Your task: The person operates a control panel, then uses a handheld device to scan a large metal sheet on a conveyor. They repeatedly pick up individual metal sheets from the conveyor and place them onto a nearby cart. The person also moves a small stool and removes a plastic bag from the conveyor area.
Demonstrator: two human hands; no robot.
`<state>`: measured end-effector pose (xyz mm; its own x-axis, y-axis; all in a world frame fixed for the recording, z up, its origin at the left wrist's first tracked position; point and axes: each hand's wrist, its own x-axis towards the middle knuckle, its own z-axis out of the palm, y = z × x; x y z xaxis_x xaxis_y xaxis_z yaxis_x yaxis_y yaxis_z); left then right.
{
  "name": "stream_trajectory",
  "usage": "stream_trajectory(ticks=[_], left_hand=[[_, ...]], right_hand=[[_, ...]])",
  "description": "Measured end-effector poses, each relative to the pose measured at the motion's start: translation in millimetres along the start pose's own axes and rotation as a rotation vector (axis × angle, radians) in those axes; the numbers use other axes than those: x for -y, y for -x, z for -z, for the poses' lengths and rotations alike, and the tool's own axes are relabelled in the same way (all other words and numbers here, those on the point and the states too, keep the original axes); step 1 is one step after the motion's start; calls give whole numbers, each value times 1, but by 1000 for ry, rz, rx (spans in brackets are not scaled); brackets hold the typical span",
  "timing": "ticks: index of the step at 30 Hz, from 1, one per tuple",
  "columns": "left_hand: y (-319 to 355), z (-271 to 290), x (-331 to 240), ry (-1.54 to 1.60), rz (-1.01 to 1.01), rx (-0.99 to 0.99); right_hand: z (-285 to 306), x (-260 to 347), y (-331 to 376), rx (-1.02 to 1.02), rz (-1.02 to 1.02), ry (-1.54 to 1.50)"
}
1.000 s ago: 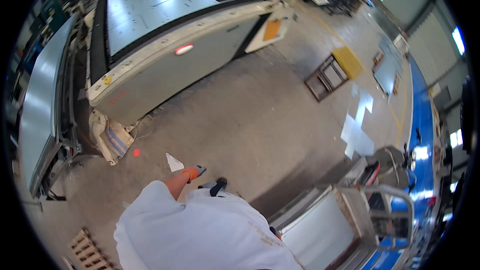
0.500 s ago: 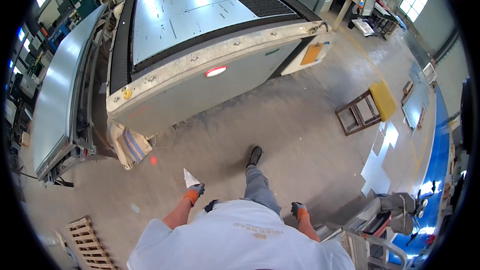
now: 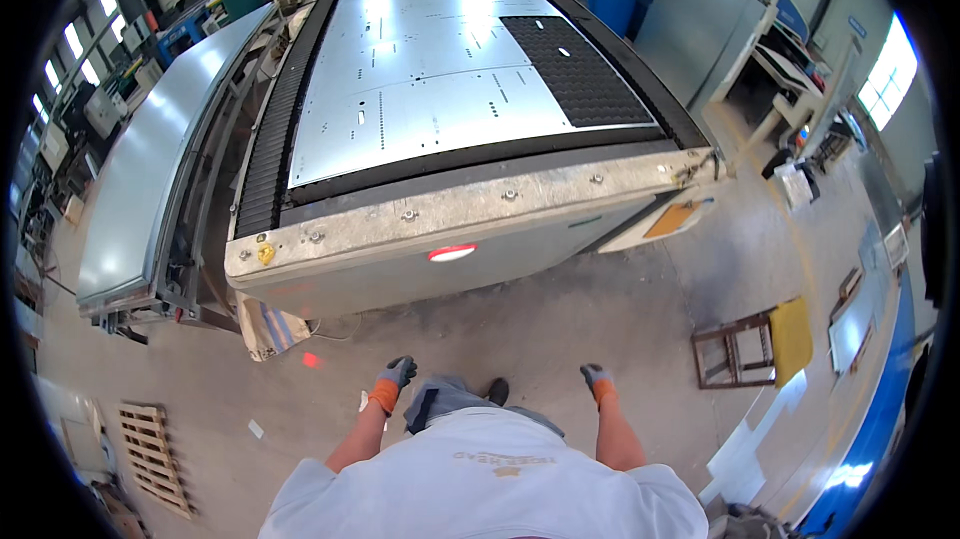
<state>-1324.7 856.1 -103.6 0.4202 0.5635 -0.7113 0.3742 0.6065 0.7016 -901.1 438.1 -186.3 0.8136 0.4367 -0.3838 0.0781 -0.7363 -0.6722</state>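
My left hand [image 3: 398, 372], in a grey work glove with an orange cuff, hangs in front of my body with its fingers loosely apart and nothing seen in it. To the right, my right hand [image 3: 594, 378], gloved alike, has curled fingers, and nothing shows in it. Both hands are over the floor, apart from the machine bed [image 3: 460, 201] ahead. On that bed lies a large shiny metal sheet [image 3: 400, 129] with small holes and slots. A dark slatted patch [image 3: 575, 74] shows at its right side. Beside my left wrist, a white scrap [image 3: 363, 400] appears to lie on the floor.
A sheet stack [image 3: 160, 169] rests on a rack at left. Near the bed's front left corner stands a striped sack [image 3: 268, 329]. A wooden pallet [image 3: 155, 459] lies at lower left. A yellow-backed chair [image 3: 790, 339] lies at right, near metal pieces [image 3: 740, 459].
I have moved forward, nearer the machine bed, and more of its sheet shows. Both hands sit further forward in view. The cart at lower right has mostly left the picture.
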Motion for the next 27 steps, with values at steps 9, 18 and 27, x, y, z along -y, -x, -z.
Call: stream_trajectory(ticks=[9,18,27], left_hand=[[-100,-77,-160,396,-72,28],[-224,-146,-372,463,-189,180],[-289,-155,-412,493,-104,30]], right_hand=[[101,334,-273,-100,293,-266],[111,500,-508,-83,304,-75],[97,596,-698,-195,259,339]])
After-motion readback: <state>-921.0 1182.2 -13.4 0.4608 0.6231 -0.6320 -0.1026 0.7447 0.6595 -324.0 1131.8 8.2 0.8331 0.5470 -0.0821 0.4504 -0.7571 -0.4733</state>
